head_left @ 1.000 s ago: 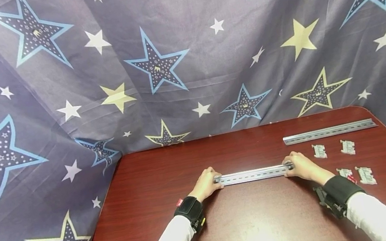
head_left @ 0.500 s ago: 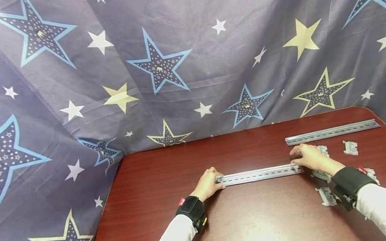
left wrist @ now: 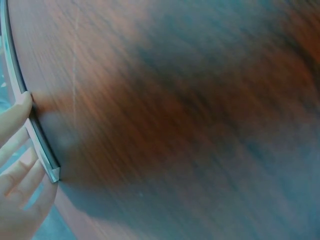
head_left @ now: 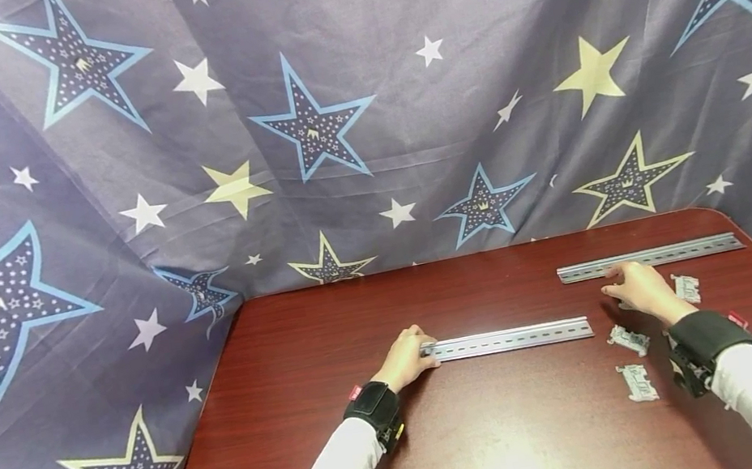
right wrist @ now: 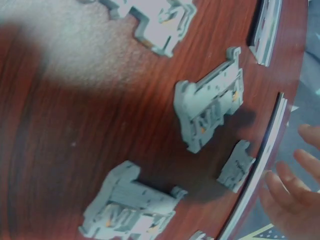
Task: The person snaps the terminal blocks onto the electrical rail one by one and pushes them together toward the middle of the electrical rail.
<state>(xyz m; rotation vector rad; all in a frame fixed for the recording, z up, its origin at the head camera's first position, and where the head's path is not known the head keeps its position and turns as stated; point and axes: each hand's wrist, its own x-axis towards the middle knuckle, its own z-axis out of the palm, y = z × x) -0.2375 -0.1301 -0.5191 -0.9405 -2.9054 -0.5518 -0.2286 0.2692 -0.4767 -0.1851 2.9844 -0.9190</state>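
Observation:
My left hand (head_left: 406,357) pinches the left end of a slotted metal DIN rail (head_left: 511,339) lying across the table. In the left wrist view, thumb and fingers lie on either side of that rail (left wrist: 42,142). My right hand (head_left: 639,291) is off the rail, above a grey DIN-rail terminal block (head_left: 625,306) that it partly covers. Its fingers look loosely bent with nothing visibly held; in the right wrist view the hand (right wrist: 295,192) appears beside a rail edge. More terminal blocks lie near it, one (head_left: 629,340) above another (head_left: 639,383), and one (head_left: 687,288) to the right.
A second DIN rail (head_left: 688,249) lies at the back right of the red-brown table (head_left: 330,315), just behind my right hand. A star-patterned cloth (head_left: 368,186) hangs along the table's back and left edges.
My right hand has let go of the rail's right end and moved right and away toward the back blocks. Its shift uncovers two nearer blocks. My left hand keeps its hold.

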